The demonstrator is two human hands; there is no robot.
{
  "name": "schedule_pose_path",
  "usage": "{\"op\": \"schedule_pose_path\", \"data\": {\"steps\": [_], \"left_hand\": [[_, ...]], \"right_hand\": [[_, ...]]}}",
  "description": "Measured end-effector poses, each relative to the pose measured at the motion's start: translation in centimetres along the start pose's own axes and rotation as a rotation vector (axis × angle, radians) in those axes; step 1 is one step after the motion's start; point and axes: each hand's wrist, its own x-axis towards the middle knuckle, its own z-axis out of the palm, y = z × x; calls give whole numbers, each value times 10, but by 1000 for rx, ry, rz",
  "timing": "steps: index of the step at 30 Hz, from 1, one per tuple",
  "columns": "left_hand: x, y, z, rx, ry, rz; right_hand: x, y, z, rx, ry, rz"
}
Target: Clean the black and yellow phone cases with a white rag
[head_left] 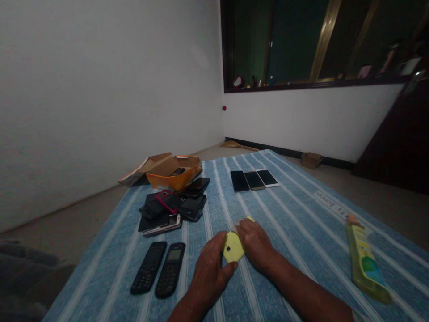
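Surface: striped blue cloth (301,214) on floor | white-walled room | both hands grip yellow phone (232,247)

Yellow phone (232,247): smooth plastic back, slight sheen. Two black keypad phones (158,268): matt plastic bodies, glossy screens. Pile of phones (172,205): mixed plastic, glossy black faces, one w/ pink trim. Three smartphones (254,180): glass fronts, reflective. Orange box (174,172): cardboard, matt inside, coated outer. Striped blue mat (301,214): woven cloth, rough, matt. Yellow-green packet (367,264): printed plastic, approx. glossy. Wall (100,89): painted, matt.
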Motion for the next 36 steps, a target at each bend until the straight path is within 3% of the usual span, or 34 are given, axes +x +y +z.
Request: {"op": "schedule_pose_path", "data": {"steps": [6,15,23,31,36], "left_hand": [[-1,-1,2,1,-16,-34],[3,6,-1,-50,-19,-17],[0,-1,2,12,-1,-16],[2,4,0,-58,37,-9],[1,2,1,-47,31,-10]], "right_hand": [[2,16,-8,-52,-12,125],[2,-25,4,7,17,-166],[12,6,-5,-18,-11,68],[8,-29,-12,65,-57,-169],[15,-13,-10,23,-46,-57]]}}
